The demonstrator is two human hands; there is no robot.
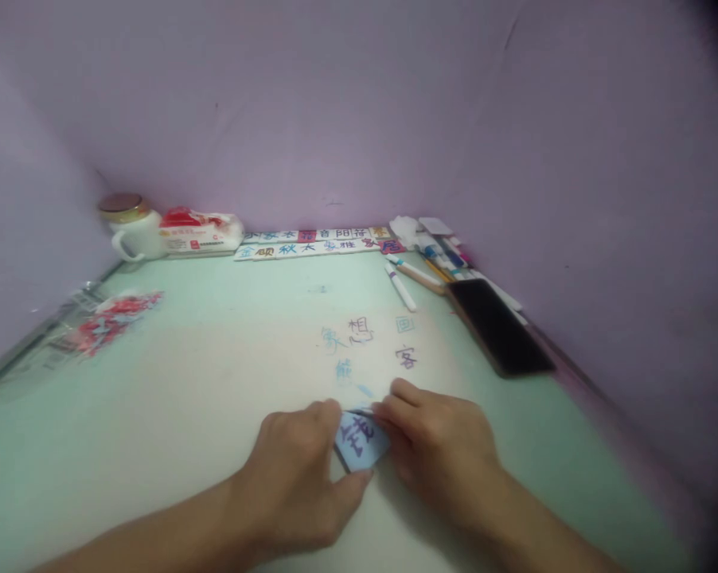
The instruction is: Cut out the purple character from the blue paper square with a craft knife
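We count one left hand (pixel 299 465) and one right hand (pixel 446 450) on either side of one blue card (pixel 362 443). Beyond that card we make out five clear written characters (pixel 359 329) and, farther off, two rows of cards (pixel 308 248). Far beyond it, leftward, we find one white mug (pixel 148 237), one tissue pack (pixel 199 235) and one plastic bag (pixel 68 338); to its right, one phone (pixel 497 326). The pens (pixel 400 288) beyond it lie too jumbled for us to count.

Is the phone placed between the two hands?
No, the phone lies on the table farther off to the right, while a blue card is between the left hand and right hand.
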